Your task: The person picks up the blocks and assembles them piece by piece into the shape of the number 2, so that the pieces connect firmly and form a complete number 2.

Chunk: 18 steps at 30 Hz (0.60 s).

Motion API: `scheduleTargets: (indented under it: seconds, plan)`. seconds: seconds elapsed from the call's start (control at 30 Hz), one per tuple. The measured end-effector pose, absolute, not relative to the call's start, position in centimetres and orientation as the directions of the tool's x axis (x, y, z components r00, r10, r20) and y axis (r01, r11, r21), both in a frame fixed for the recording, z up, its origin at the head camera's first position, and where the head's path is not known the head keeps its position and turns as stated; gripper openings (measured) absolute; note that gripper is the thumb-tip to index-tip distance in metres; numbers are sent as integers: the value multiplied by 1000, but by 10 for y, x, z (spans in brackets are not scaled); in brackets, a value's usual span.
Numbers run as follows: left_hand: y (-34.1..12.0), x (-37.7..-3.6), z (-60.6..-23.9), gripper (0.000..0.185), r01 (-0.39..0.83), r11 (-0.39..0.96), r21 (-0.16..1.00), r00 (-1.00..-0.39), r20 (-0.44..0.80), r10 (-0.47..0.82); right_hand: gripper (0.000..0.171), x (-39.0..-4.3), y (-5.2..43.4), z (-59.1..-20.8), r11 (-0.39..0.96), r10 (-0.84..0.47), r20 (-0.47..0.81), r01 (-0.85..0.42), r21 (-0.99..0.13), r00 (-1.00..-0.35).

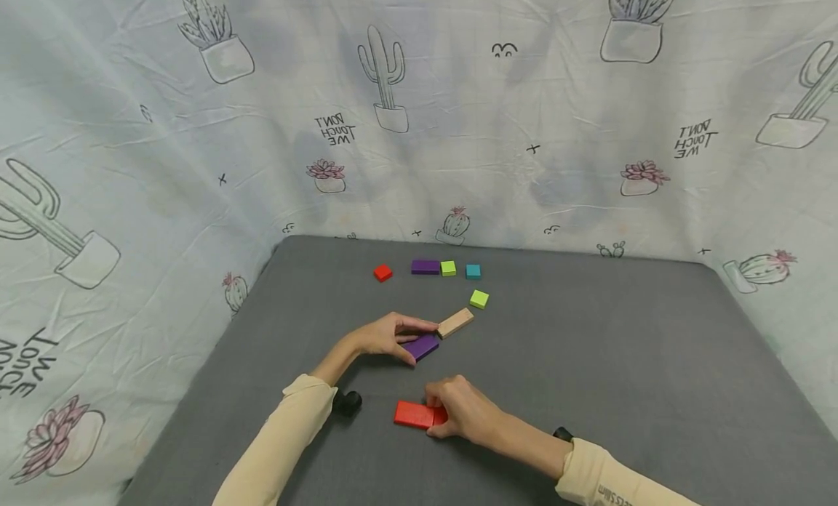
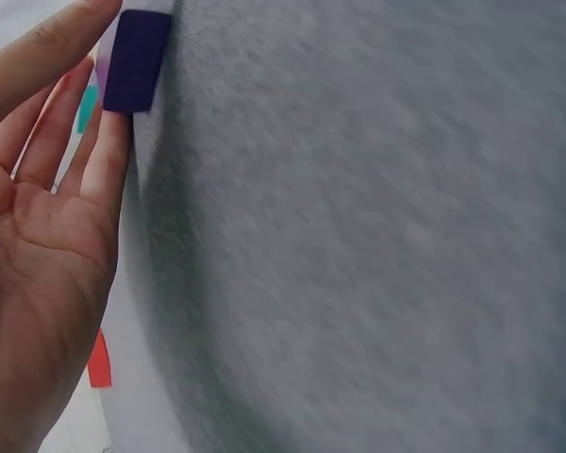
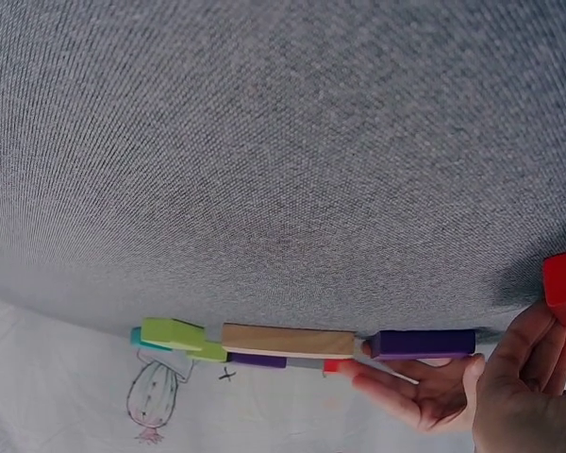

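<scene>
Red block: lies [image 1: 412,414] flat on the bench at the lower centre of the head view; a line crosses it near its right end, and whether it is one piece or two cannot be told.
Right hand: bent [image 1: 468,411] over the red block's right end, fingers and thumb drawn close and pinching it.
Purple block: at [image 1: 423,347] the centre of the head view, above the red block and well apart from it.
Left hand: grips [image 1: 382,336] the purple block by its ends, fingers and thumb parted by the block's length.
Wooden block: angled [image 1: 455,322] up and to the right, its lower end just beside the purple block; the right wrist view shows a fingertip between them.
Near green block: just beyond [image 1: 479,299] the wooden block's upper end.
Far row, left to right: red cube [image 1: 382,272], set apart; second purple block [image 1: 425,267], with a far green block [image 1: 448,268] just beside it; teal block [image 1: 473,272].
Bench: grey-covered [image 1: 622,360], bearing all the blocks.
Backdrop: pale cloth [image 1: 458,91] printed with potted cacti, filling the upper frame.
Sleeves: pale yellow [image 1: 281,433], both forearms.
</scene>
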<state>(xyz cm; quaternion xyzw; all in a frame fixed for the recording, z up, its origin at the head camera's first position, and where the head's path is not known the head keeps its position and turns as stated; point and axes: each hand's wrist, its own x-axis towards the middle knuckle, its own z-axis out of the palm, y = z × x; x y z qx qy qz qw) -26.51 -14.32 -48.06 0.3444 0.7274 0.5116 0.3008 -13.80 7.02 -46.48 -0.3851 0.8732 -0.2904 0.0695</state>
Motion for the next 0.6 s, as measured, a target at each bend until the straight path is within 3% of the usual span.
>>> scheduleTargets:
  seconds: [0.3,0.6]
  plan:
    - [-148,-260,-481,69,222,258,940,-556,-95,826,31,-138,71,-465,528,-714,105,-632,-567,-692]
    - [-146,-263,-478,65,161,314,936,-592,-163,789,31,-138,71,-465,536,-713,99,-631,-561,-694]
